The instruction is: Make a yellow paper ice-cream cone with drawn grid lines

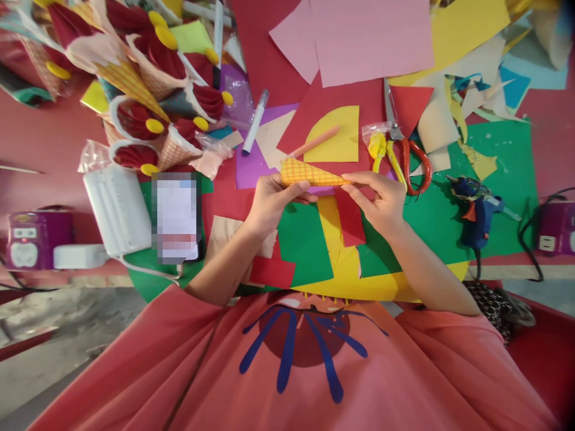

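Between my hands lies a yellow paper cone with an orange waffle grid, held level over the table. My left hand is closed round its wide end, thumb on the near side. At the narrow tip, my right hand pinches the cone between thumb and fingers. Just beyond it, a quarter-round yellow sheet rests on red paper, with an orange stick-like piece lying across it. Orange-handled scissors and a yellow-handled tool lie right of the cone.
Finished paper cones with dark red filling pile up at the left. Nearby are a white power bank, a phone and a marker. A blue glue gun lies at the right. Pink sheets and paper scraps cover the far side.
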`<state>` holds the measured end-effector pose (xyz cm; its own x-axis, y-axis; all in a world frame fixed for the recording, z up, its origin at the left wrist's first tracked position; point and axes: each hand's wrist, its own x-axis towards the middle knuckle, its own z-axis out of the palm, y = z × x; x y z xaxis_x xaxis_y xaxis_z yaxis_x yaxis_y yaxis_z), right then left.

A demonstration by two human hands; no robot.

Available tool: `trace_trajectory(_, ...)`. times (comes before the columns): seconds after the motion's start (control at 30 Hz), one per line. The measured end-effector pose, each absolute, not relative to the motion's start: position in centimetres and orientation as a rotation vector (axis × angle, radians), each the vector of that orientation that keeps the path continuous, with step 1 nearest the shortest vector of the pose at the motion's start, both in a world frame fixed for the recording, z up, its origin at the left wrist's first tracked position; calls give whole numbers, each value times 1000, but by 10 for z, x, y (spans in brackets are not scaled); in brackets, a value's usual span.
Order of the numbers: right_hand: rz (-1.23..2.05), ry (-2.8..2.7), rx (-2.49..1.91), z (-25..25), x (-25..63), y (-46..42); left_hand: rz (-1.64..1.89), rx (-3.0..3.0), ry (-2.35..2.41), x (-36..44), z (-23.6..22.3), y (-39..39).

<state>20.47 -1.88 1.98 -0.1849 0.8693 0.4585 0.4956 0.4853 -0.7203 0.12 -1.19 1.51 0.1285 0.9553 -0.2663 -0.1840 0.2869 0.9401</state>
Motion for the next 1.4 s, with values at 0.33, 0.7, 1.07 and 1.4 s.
trace_trajectory(0.33,632,-1791,-1115,18,205,-20,1056,881,1073,-1,15,-9)
trace_trajectory(0.7,557,-1915,-1109,23,207,-19,1005,856,1104,1,14,-9)
trace_trajectory(1.07,993,-1627,-1203,13,193,-23,909,998,991,4,10,-18)
trace_trajectory(1.4,1239,-1370,-1205,17,192,-21,952,1025,1103,-3,9,-12)
